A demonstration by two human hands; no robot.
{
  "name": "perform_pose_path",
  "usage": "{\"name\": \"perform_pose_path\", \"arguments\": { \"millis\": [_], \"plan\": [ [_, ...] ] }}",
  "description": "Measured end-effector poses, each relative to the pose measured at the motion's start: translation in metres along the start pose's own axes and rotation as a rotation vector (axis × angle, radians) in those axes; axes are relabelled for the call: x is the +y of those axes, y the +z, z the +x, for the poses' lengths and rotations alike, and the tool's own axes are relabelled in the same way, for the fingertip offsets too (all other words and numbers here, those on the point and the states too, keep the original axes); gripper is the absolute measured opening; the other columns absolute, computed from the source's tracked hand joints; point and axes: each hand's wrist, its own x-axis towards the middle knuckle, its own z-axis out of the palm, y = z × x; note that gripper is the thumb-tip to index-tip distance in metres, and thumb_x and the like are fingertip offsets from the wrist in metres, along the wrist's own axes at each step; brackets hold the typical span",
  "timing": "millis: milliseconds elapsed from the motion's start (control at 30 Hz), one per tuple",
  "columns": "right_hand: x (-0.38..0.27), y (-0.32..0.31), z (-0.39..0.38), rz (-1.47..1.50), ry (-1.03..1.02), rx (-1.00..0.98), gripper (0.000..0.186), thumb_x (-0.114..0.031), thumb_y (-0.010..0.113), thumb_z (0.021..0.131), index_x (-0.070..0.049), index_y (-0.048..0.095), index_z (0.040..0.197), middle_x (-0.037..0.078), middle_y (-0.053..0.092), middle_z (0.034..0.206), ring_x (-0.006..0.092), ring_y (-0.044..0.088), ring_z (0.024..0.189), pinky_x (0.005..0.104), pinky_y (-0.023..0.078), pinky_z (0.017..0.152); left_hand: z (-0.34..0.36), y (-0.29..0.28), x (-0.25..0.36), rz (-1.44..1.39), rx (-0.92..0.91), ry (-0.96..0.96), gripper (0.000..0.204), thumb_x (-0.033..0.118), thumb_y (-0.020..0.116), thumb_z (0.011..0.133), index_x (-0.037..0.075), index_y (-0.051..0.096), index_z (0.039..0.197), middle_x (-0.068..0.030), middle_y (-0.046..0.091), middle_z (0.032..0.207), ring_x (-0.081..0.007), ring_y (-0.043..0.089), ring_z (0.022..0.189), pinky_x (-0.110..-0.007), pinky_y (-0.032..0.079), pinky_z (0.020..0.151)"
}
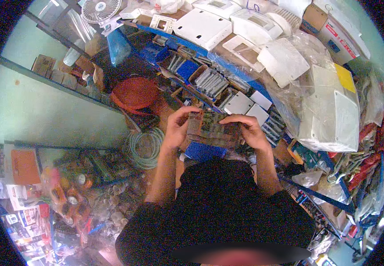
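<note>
Between my two hands is a worn brown cardboard box point(214, 133), held in front of my chest. Darker greyish pieces seem to show at its upper side, too blurred to name. My left hand point(178, 126) grips the left end, its fingers bent over the upper edge. At the right end my right hand point(249, 131) is closed on the box, fingers reaching across the top. Just below the box shows a bright blue bin point(205, 150).
Beyond my hands, a rack holds cartons of grey metal bolts point(210, 82). Above it, a shelf bears white plastic covers point(203, 27) and a large white housing point(329, 119). On the left are a red round tub point(135, 95), a coiled hose point(145, 148) and cluttered bagged goods.
</note>
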Motion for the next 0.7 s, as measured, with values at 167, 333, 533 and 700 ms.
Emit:
{"name": "perform_pose_path", "arguments": {
  "millis": [167, 333, 533, 700],
  "plan": [
    [-0.005, -0.002, -0.001, -0.149, -0.001, -0.043, 0.055, 0.014, 0.039, 0.068, 0.002, 0.072, 0.111, 0.015, 0.071, 0.116, 0.0249, 0.065, 0.112, 0.0364, 0.048, 0.101, 0.0, 0.0, 0.005, -0.464, -0.037, -0.093, 0.03, 0.007, 0.065, 0.091, 0.003, 0.065, 0.121, -0.009, 0.067, 0.117, -0.0193, 0.064, 0.105, -0.033, 0.05, 0.092],
    [-0.016, -0.019, 0.0, -0.192, -0.036, -0.169, 0.053, -0.005, 0.053, 0.078, -0.003, 0.062, 0.13, 0.012, 0.073, 0.115, 0.0254, 0.067, 0.113, 0.0382, 0.05, 0.101, -0.001, -0.007, 0.028, -0.031, -0.178, -0.09, 0.04, 0.005, 0.075, 0.085, 0.003, 0.063, 0.123, -0.0075, 0.067, 0.113, -0.0191, 0.064, 0.101, -0.035, 0.053, 0.09],
    [0.024, 0.013, 0.03, 0.996, 0.26, 0.025, 0.076, -0.059, 0.047, 0.094, -0.001, 0.046, 0.142, 0.019, 0.064, 0.126, 0.0289, 0.064, 0.113, 0.0416, 0.052, 0.09, 0.027, 0.015, 0.079, 0.017, -0.532, 0.023, 0.041, 0.004, 0.078, 0.082, 0.003, 0.065, 0.121, -0.0085, 0.068, 0.118, -0.0198, 0.065, 0.11, -0.036, 0.053, 0.094],
    [0.074, 0.047, 0.025, 1.523, 0.178, 0.217, 0.065, -0.055, 0.038, 0.101, -0.004, 0.054, 0.138, 0.017, 0.059, 0.137, 0.039, 0.057, 0.124, 0.0545, 0.045, 0.107, 0.064, 0.024, 0.084, 0.596, -0.191, 0.299, 0.031, 0.009, 0.074, 0.088, 0.006, 0.068, 0.119, -0.0107, 0.072, 0.109, -0.0202, 0.069, 0.101, -0.034, 0.053, 0.092]
  ]
}}
